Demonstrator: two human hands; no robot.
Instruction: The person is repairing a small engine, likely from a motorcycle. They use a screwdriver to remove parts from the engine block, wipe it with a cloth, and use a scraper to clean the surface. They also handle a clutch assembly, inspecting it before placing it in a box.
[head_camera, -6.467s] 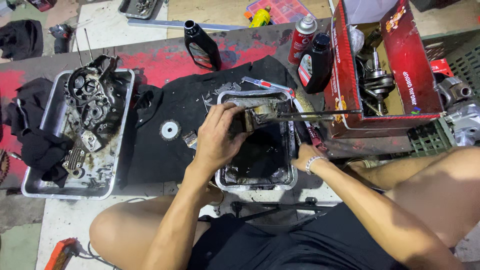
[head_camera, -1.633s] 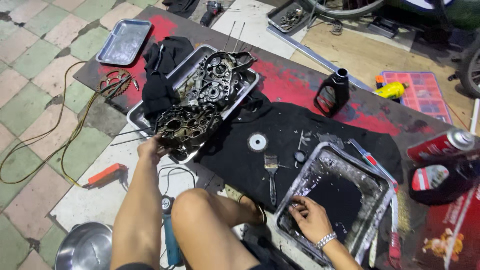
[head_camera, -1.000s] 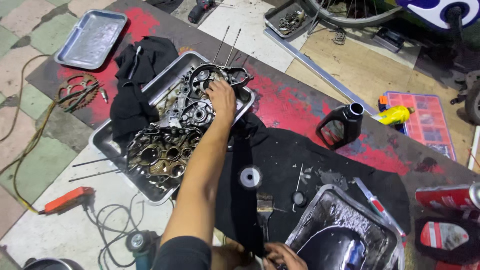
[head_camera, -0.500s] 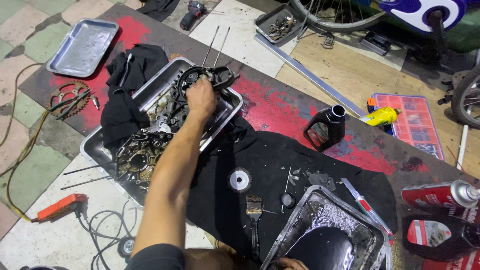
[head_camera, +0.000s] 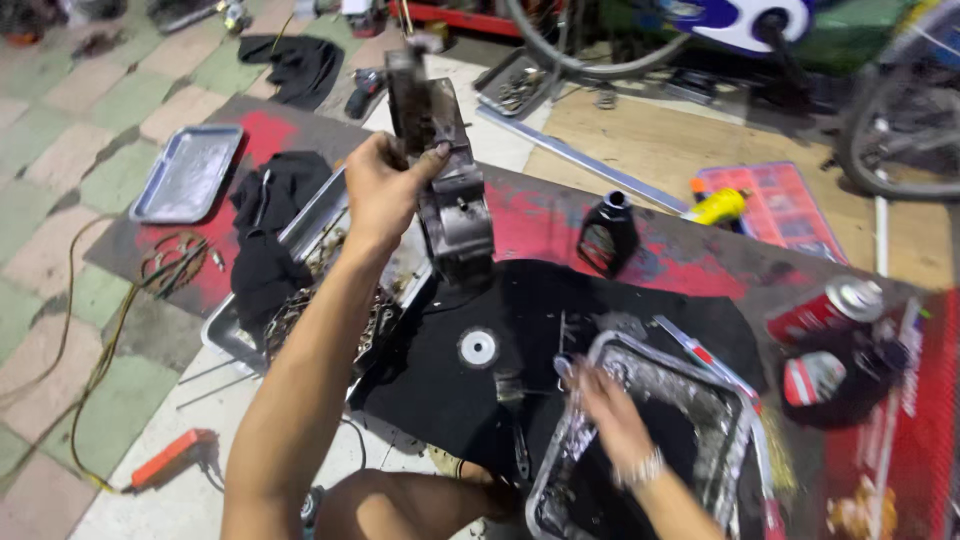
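The left hand (head_camera: 382, 192) has its fingers closed around a dark, greasy engine casing (head_camera: 445, 175) and holds it in the air above the parts tray (head_camera: 300, 240) and the black mat (head_camera: 560, 330). The right hand (head_camera: 612, 418) is blurred, its fingers spread loosely over the rim of the oily metal pan (head_camera: 735, 400); a grip I cannot tell.

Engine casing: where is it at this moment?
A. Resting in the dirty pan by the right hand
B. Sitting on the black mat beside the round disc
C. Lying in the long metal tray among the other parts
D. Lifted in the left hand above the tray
D: the left hand grips the engine casing in the air, clear of the long metal tray.
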